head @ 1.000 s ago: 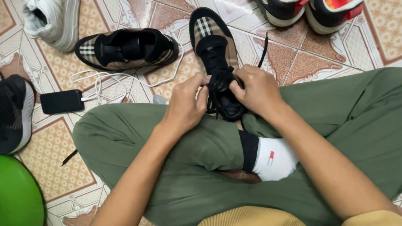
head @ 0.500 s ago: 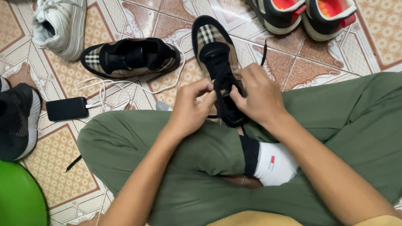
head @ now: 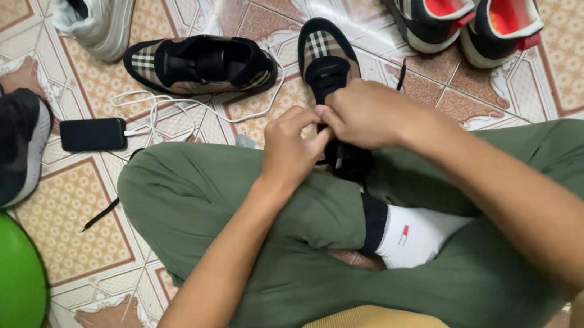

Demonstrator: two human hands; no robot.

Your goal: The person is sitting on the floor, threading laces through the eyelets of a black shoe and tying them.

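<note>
Shoe: checked shoe (head: pixel 326 58) rests on the folded green leg, toe pointing away.
Hands: left hand (head: pixel 291 149) and right hand (head: pixel 362 111) touch, both pinching its black lace.
Room: twin shoe (head: pixel 201 66) just beside; phone (head: pixel 93 134) near the knee.
Change: right hand has slid up over the laces.

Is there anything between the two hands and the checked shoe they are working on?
Nothing visible. The left hand and the right hand are both already on the checked shoe, at its black laces, above the crossed legs. The second checked shoe and the phone lie apart to the left.
</note>
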